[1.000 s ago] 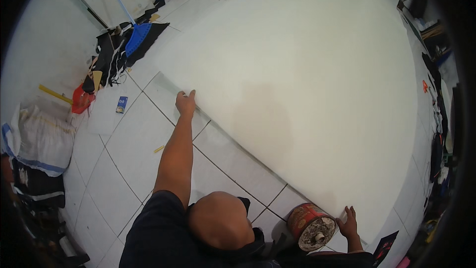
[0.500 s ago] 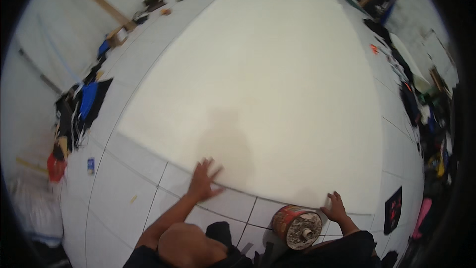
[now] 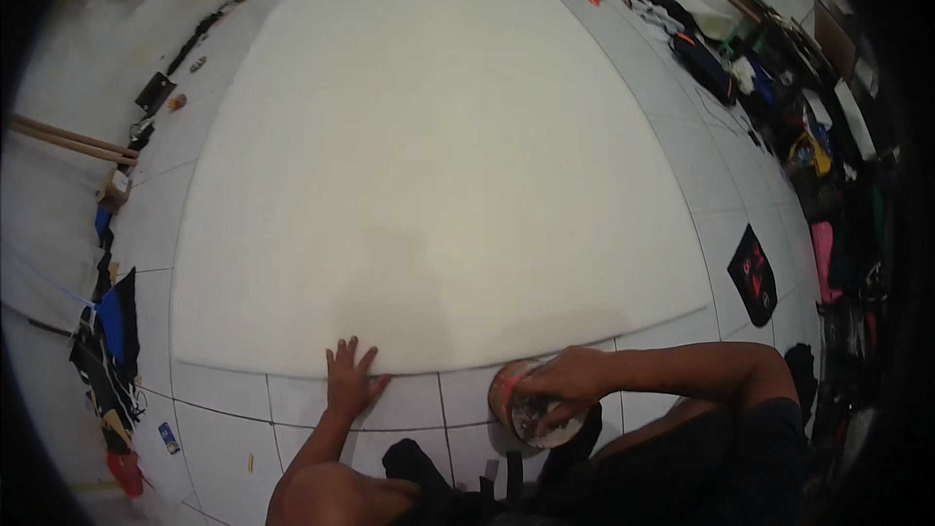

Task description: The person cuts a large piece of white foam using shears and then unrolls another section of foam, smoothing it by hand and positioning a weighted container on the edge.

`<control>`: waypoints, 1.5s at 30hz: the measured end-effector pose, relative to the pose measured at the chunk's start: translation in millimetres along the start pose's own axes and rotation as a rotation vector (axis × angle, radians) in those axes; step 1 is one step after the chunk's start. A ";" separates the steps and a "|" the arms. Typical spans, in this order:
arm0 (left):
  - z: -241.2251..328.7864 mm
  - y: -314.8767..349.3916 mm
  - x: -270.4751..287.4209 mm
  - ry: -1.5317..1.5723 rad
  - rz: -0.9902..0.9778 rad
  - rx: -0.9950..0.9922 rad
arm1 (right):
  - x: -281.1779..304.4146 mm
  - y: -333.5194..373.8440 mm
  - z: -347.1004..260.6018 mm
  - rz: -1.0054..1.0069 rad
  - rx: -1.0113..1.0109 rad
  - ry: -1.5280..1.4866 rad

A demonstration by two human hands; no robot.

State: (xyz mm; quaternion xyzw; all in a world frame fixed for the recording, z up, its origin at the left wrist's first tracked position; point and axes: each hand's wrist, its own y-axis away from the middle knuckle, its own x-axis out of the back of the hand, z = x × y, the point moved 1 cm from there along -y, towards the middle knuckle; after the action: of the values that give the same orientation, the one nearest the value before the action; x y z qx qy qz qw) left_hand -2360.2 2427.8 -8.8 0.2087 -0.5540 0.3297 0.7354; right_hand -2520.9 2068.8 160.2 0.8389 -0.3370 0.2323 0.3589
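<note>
A large off-white sheet (image 3: 448,175) lies flat on the floor in front of me, its near edge running across in front of my knees. My left hand (image 3: 353,380) rests on that edge, palm down, with the fingers spread. Just in front of the edge stands a round can (image 3: 504,392) with reddish sides and a crusted, whitish top. Over the can's top is my right hand (image 3: 573,378), its fingers bent down onto the middle, where they cover the knob. The exact grip is partly hidden.
White floor tiles (image 3: 224,429) surround the sheet. A black cloth piece with red marks (image 3: 752,278) lies to the right. Clutter (image 3: 818,151) lines the right wall. Dark and blue scraps (image 3: 112,326), a small blue packet (image 3: 168,437) and a cardboard box (image 3: 114,190) lie at left.
My right hand has left the sheet's edge and come onto the can's top. My left hand stays spread at the edge. The view has turned to the right.
</note>
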 end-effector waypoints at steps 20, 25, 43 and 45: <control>1.4 -9.5 -18.4 -0.010 -0.025 0.031 | -10.6 42.0 12.7 0.534 0.149 0.162; 8.1 -3.7 -25.3 0.016 -0.025 0.023 | 4.6 32.2 43.1 0.701 0.192 0.204; 154.9 -155.0 195.1 0.410 -0.310 0.284 | 94.7 84.3 -10.6 0.247 -0.607 -0.369; 236.4 -161.2 251.5 0.588 -0.316 0.227 | 68.6 158.5 -45.6 0.378 -0.849 -0.490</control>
State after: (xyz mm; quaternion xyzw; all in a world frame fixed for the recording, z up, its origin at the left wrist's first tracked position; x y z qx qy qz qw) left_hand -2362.4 2220.6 310.9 0.2683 -0.2395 0.3174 0.8775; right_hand -2598.1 1994.4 303.1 0.5739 -0.6210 -0.0672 0.5296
